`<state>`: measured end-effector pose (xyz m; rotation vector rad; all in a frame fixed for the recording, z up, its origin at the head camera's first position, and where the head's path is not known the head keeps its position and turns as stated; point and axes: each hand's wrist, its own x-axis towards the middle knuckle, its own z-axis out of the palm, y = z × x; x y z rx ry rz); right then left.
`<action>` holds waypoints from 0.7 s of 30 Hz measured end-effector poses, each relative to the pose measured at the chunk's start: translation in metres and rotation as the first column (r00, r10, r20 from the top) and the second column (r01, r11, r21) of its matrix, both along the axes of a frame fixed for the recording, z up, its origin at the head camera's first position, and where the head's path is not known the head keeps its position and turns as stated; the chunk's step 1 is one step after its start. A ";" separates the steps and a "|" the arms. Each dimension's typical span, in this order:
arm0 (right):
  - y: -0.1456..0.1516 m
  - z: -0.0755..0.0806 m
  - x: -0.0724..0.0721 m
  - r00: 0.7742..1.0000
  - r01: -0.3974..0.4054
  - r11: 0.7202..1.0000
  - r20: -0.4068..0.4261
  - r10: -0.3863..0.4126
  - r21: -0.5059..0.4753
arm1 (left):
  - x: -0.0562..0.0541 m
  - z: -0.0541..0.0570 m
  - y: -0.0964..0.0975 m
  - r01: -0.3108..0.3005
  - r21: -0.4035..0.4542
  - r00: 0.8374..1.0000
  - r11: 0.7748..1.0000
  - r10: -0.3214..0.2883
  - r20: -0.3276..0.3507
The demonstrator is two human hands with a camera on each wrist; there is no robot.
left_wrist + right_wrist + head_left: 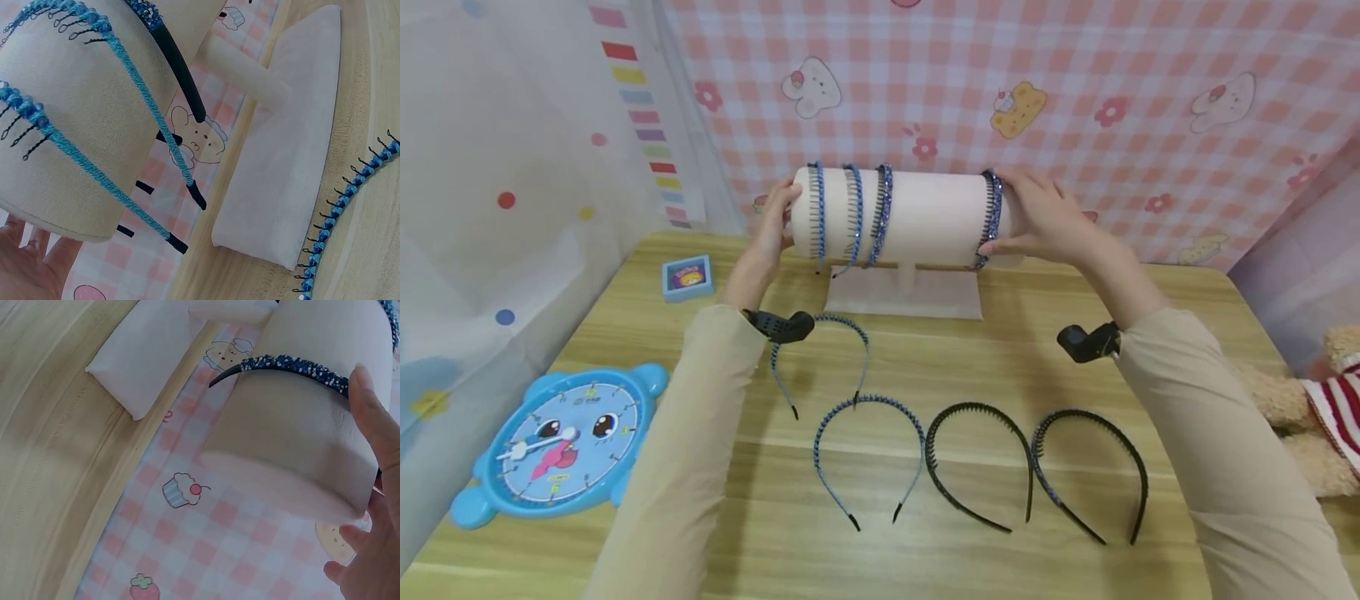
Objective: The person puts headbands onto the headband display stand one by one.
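Observation:
A pale cylindrical display stand (pixel 932 212) lies across the back of the table, its roll on a flat base. At its left end my left hand (pixel 775 221) rests with extended fingers; the left wrist view shows those fingers (pixel 44 244) against the end rim. My right hand (pixel 1052 217) holds a glittery blue headband (pixel 993 218) near the right end. In the right wrist view the thumb (pixel 369 403) presses on that band, while the other fingers reach behind the roll, partly hidden. Another glittery headband (pixel 882 215) and two blue toothed headbands (pixel 854 212) sit toward the left.
Several headbands lie on the wooden table (pixel 992 342), including a blue one (pixel 872 398) and a dark one (pixel 977 407). A blue toy clock (pixel 568 442) and a small blue box (pixel 688 279) stand left. A plush toy (pixel 1330 417) is at the right edge.

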<state>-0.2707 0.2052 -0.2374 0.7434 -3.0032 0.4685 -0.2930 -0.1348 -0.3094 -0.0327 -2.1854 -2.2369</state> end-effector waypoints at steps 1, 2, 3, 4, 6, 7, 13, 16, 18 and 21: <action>-0.003 0.001 0.000 1.000 0.003 1.000 0.008 -0.003 0.016 | 0.000 0.000 -0.001 -0.002 0.000 1.000 1.000 0.002 -0.001; -0.006 0.002 0.000 1.000 0.001 1.000 0.009 -0.002 0.028 | 0.000 0.000 -0.001 -0.003 -0.002 1.000 1.000 0.003 -0.003; -0.008 0.002 -0.001 1.000 0.000 0.999 0.011 -0.001 0.039 | 0.000 0.000 -0.002 -0.001 -0.008 1.000 1.000 0.001 -0.006; -0.011 0.003 -0.001 1.000 -0.001 0.999 0.014 0.001 0.046 | 0.001 0.000 -0.002 0.003 -0.012 1.000 1.000 -0.003 -0.009; -0.015 0.003 -0.001 1.000 -0.002 0.999 0.017 0.001 0.053 | 0.001 0.000 -0.002 0.010 -0.015 1.000 1.000 -0.011 -0.015; -0.018 0.003 -0.002 1.000 -0.005 0.998 0.018 0.004 0.059 | 0.001 0.000 -0.002 0.012 -0.015 1.000 1.000 -0.013 -0.018; -0.032 0.003 -0.006 0.999 -0.033 0.997 0.010 0.033 0.068 | 0.001 0.000 -0.003 0.008 -0.006 1.000 1.000 -0.008 -0.012; -0.039 0.003 -0.008 0.999 -0.052 0.996 -0.003 0.053 0.073 | 0.001 0.000 -0.003 0.006 -0.005 1.000 1.000 -0.006 -0.010; -0.044 0.004 -0.009 0.998 -0.064 0.995 -0.007 0.064 0.074 | 0.001 0.000 -0.002 0.008 -0.002 1.000 1.000 -0.008 -0.013; -0.050 0.005 -0.010 0.997 -0.073 0.994 -0.005 0.074 0.079 | -0.001 -0.001 -0.001 0.019 -0.003 1.000 1.000 -0.019 -0.018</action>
